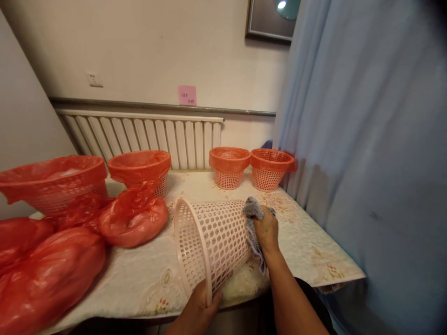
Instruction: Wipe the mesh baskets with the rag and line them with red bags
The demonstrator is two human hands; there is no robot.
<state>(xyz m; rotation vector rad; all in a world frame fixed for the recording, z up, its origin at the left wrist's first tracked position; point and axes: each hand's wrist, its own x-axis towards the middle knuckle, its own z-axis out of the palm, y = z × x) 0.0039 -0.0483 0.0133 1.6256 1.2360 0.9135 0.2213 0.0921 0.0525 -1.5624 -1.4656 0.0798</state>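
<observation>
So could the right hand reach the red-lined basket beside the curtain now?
Probably, with a stretch: nothing visible stands between the right hand and the red-lined basket. That hand holds a grey cloth against the pale basket, so might need to drop it first.

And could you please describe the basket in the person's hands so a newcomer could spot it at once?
At the near edge of the table, the left hand grips the basket, and the right hand holds a grey cloth against it. It is tipped on its side and shows no liner, whereas the other baskets stand upright in red liners.
</observation>
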